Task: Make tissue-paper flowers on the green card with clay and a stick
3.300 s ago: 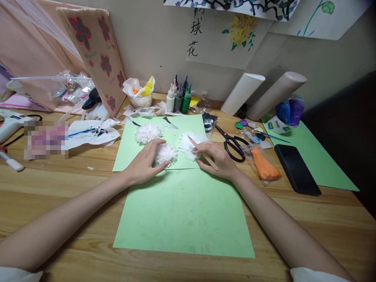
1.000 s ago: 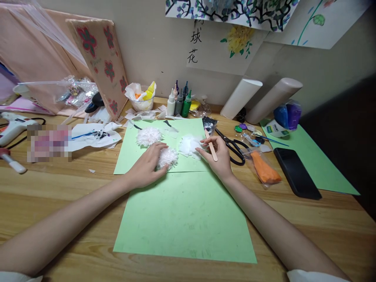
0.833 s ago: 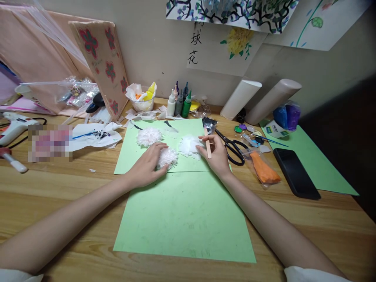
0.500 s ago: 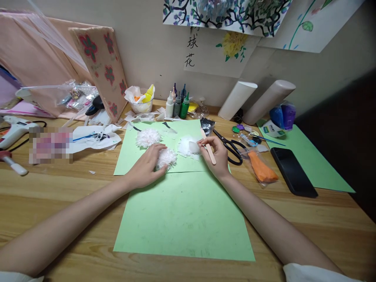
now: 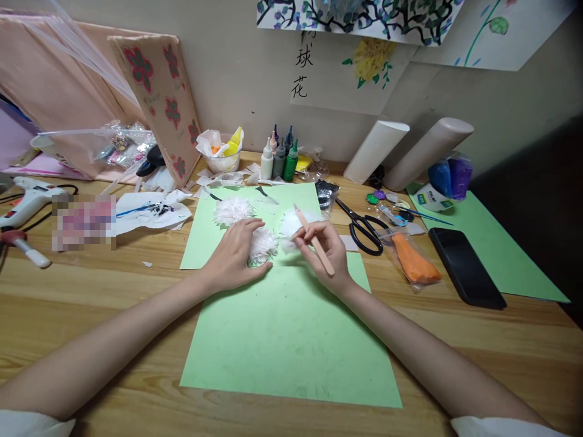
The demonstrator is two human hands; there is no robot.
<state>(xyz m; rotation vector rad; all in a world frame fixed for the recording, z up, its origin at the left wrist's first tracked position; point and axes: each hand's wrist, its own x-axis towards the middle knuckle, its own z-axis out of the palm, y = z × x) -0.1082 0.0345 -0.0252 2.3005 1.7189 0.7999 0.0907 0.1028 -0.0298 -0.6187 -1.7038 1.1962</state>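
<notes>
My left hand (image 5: 234, 258) lies on the green paper (image 5: 286, 340), fingers spread around the left side of a fluffy white flower (image 5: 263, 245). A second white flower (image 5: 234, 210) sits just beyond its fingers. In my right hand (image 5: 324, 254) is a flat wooden stick (image 5: 322, 256), held slanting between closed fingers. The right fingertips are over the near edge of a flatter white flower (image 5: 291, 223); whether they touch it I cannot tell.
Black scissors (image 5: 364, 232), an orange clay packet (image 5: 415, 261) and a phone (image 5: 464, 266) lie to the right. Small bottles (image 5: 290, 162) and a plastic bowl (image 5: 223, 155) stand behind the paper. A glue gun (image 5: 34, 200) is at far left.
My right hand has drawn slightly back from the flatter flower, the stick turning a little in its fingers. The left thumb has moved away from the near flower. The view has shifted slightly.
</notes>
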